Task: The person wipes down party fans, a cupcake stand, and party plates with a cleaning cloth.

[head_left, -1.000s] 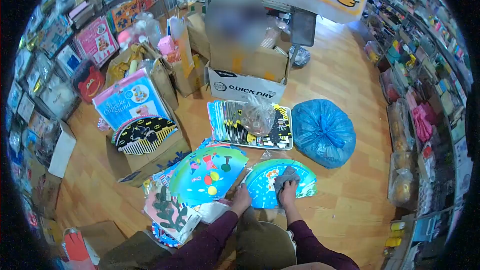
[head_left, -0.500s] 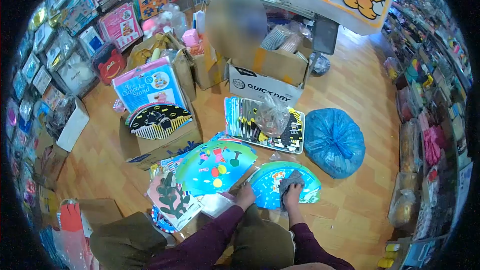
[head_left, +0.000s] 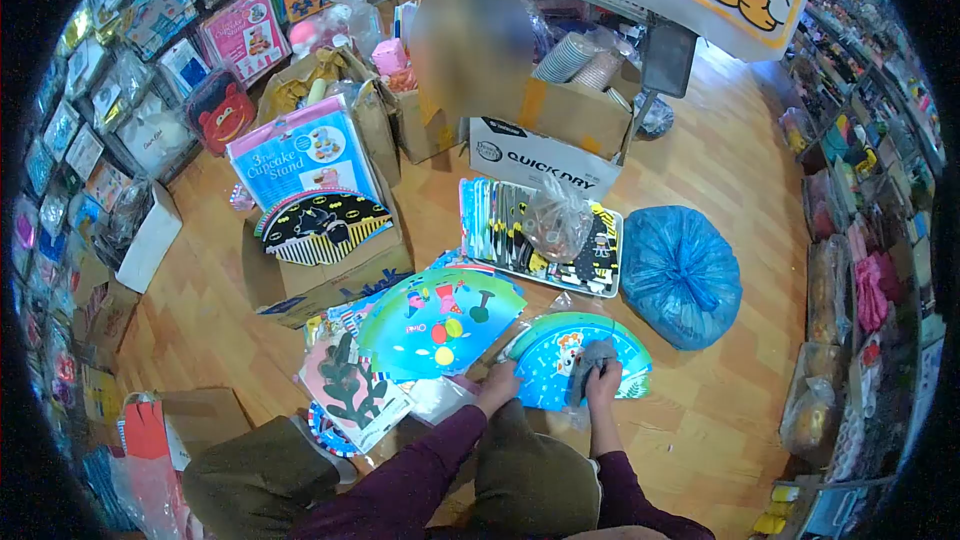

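A blue half-round printed card (head_left: 545,365) with a cartoon figure and green edges lies before me on the floor. My left hand (head_left: 499,386) is closed at its left corner, gripping the edge. My right hand (head_left: 602,382) is closed around a bunched grey cloth (head_left: 598,351), which rests against the right part of the card. To the left lies a fan-shaped green and blue card (head_left: 410,330) with colourful cartoon prints. Beneath and beside it are a pink sheet with a dark cactus shape (head_left: 350,385) and clear plastic wrapping (head_left: 440,400).
A tray (head_left: 540,285) of cards in plastic and a tied blue bag (head_left: 682,280) stand beyond my hands. Cardboard boxes (head_left: 330,290) sit further off, including a "Quick Dry" box (head_left: 545,162). Packed shelves (head_left: 850,240) line the right side.
My right hand and the cloth have shifted a little across the card, and the cloth looks more bunched. My left hand stays at the corner. The whole view has shifted slightly.
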Motion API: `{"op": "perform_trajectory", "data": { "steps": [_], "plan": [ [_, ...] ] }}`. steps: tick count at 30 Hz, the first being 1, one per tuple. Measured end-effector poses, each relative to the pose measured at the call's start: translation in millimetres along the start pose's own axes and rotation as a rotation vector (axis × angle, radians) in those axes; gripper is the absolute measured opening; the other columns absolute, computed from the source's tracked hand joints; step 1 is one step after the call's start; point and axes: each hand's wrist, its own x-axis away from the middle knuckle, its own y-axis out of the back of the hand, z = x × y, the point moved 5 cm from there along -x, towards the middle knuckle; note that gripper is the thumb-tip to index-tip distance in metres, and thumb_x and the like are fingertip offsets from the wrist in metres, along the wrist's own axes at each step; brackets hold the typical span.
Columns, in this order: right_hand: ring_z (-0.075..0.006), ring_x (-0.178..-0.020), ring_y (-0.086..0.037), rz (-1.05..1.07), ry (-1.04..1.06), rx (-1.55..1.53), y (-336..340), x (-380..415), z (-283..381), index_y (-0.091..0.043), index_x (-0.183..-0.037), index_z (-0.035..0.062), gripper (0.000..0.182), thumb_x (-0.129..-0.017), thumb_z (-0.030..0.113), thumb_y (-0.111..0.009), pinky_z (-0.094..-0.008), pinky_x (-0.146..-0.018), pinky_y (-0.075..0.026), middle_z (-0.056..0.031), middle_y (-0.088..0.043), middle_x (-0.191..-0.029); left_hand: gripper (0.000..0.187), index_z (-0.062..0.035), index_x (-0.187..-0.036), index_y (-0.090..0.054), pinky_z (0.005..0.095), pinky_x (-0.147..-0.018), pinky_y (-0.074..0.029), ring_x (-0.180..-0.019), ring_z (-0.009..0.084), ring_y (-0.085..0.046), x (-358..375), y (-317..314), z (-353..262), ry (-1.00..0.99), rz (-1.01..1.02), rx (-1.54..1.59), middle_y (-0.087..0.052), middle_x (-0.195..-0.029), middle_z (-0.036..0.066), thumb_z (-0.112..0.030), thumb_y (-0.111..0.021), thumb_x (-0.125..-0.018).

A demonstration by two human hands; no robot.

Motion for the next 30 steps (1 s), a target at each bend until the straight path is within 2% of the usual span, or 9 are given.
{"op": "perform_trajectory", "data": {
  "steps": [3,5,8,13,24,27,28,29,30],
  "plan": [
    [-0.0387,-0.097,-0.045,-0.006,0.319,0.029,-12,23,50,-0.049,-0.092,-0.0027,0.028,-0.064,0.000,-0.054,-0.0415,-0.087,-0.035,-0.0254,-0.044,-0.110,0.018,-0.0004,-0.080,-0.058,0.0448,-0.072,-0.043,-0.083,0.0379,-0.055,-1,-3,0,0.046,0.025,0.007,-0.057,-0.085,0.023,-0.017,-0.056,-0.074],
    [-0.0398,-0.108,-0.038,0.305,0.346,-0.015,-44,45,65,-0.045,-0.101,-0.0031,0.035,-0.068,0.001,-0.051,-0.0423,-0.094,-0.030,-0.0264,-0.036,-0.121,0.018,-0.0001,-0.080,-0.059,0.0447,-0.073,-0.043,-0.083,0.0381,-0.055,-3,-8,-3,0.069,0.033,0.033,-0.058,-0.085,0.023,-0.016,-0.056,-0.073],
    [-0.0391,-0.119,-0.029,0.345,0.392,-0.119,-95,73,42,-0.042,-0.110,-0.0030,0.039,-0.072,0.003,-0.046,-0.0418,-0.098,-0.027,-0.0267,-0.032,-0.126,0.019,0.0003,-0.084,-0.060,0.0439,-0.075,-0.044,-0.086,0.0374,-0.055,4,-8,-6,0.144,0.037,-0.035,-0.058,-0.089,0.023,-0.015,-0.052,-0.075],
    [-0.0377,-0.123,-0.023,0.524,0.526,0.358,-97,76,54,-0.040,-0.117,-0.0007,0.041,-0.077,0.009,-0.044,-0.0457,-0.099,-0.023,-0.0251,-0.024,-0.132,0.021,0.0017,-0.084,-0.060,0.0449,-0.076,-0.044,-0.088,0.0373,-0.056,8,-10,7,0.170,0.090,-0.118,-0.057,-0.093,0.024,-0.013,-0.046,-0.077],
    [-0.0398,-0.123,-0.022,0.187,0.054,0.542,-29,-16,-14,-0.038,-0.120,-0.0039,0.054,-0.074,0.020,-0.053,-0.0475,-0.100,-0.019,-0.0258,-0.021,-0.133,0.020,0.0009,-0.077,-0.061,0.0443,-0.065,-0.048,-0.076,0.0348,-0.060,28,25,-31,0.021,0.066,-0.239,-0.060,-0.081,0.021,-0.011,-0.046,-0.076],
    [-0.0399,-0.119,-0.028,0.095,0.277,0.569,-62,10,-27,-0.040,-0.119,-0.0029,0.046,-0.079,0.018,-0.047,-0.0492,-0.098,-0.019,-0.0267,-0.030,-0.128,0.021,-0.0011,-0.073,-0.062,0.0431,-0.062,-0.049,-0.071,0.0323,-0.061,26,11,-33,-0.084,0.023,-0.329,-0.061,-0.077,0.019,-0.013,-0.045,-0.075],
    [-0.0418,-0.114,-0.032,0.167,0.416,0.345,-63,28,10,-0.042,-0.117,-0.0034,0.041,-0.080,0.015,-0.043,-0.0515,-0.098,-0.018,-0.0275,-0.034,-0.123,0.021,-0.0025,-0.072,-0.063,0.0426,-0.060,-0.049,-0.069,0.0311,-0.062,23,5,-35,-0.141,0.016,-0.374,-0.061,-0.076,0.018,-0.014,-0.045,-0.076],
    [-0.0416,-0.112,-0.034,0.279,0.194,-0.082,-86,36,3,-0.042,-0.117,-0.0025,0.042,-0.078,0.013,-0.043,-0.0526,-0.098,-0.017,-0.0262,-0.036,-0.122,0.021,-0.0025,-0.072,-0.063,0.0426,-0.060,-0.049,-0.069,0.0311,-0.062,24,6,-40,-0.145,0.018,-0.368,-0.061,-0.076,0.018,-0.014,-0.045,-0.076],
    [-0.0394,-0.117,-0.031,0.212,0.675,0.291,-103,71,14,-0.041,-0.117,-0.0009,0.044,-0.076,0.014,-0.045,-0.0517,-0.097,-0.020,-0.0246,-0.033,-0.126,0.021,-0.0024,-0.071,-0.063,0.0422,-0.060,-0.049,-0.069,0.0308,-0.062,26,13,-47,-0.129,0.011,-0.355,-0.062,-0.076,0.018,-0.013,-0.045,-0.076]
  ]
}}
